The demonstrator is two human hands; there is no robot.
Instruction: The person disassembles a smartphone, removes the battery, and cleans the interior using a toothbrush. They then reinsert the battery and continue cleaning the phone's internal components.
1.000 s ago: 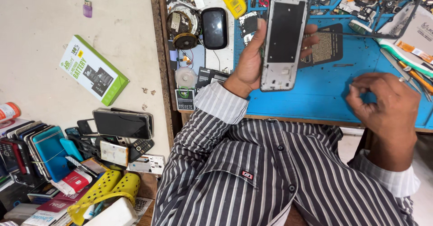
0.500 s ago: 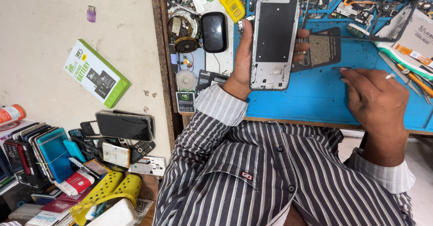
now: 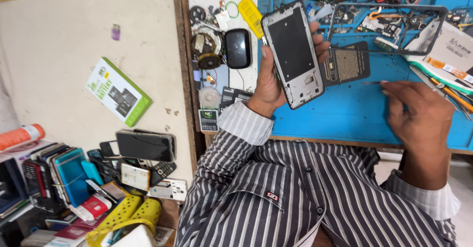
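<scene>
My left hand (image 3: 270, 82) grips an opened phone body (image 3: 293, 52), held up over the blue work mat (image 3: 354, 114) with its dark inner side facing me and tilted slightly left. My right hand (image 3: 419, 116) hovers low over the mat's right part, blurred, with a thin dark tool (image 3: 369, 83) sticking out from its fingertips to the left. A flat black perforated panel (image 3: 347, 65) lies on the mat just right of the phone body. A black phone frame (image 3: 389, 28) rests at the mat's far side.
Small parts, coils and a black oval device (image 3: 238, 47) crowd a white tray at the bench's left. A green and white box (image 3: 118, 92) lies on the pale surface. Several phones (image 3: 145, 145) and cases are heaped lower left. Tools and a white packet (image 3: 451, 50) sit far right.
The phone body in my left hand has tipped a little leftward. My right hand has slid left and up across the mat, with the thin tool at its fingertips.
</scene>
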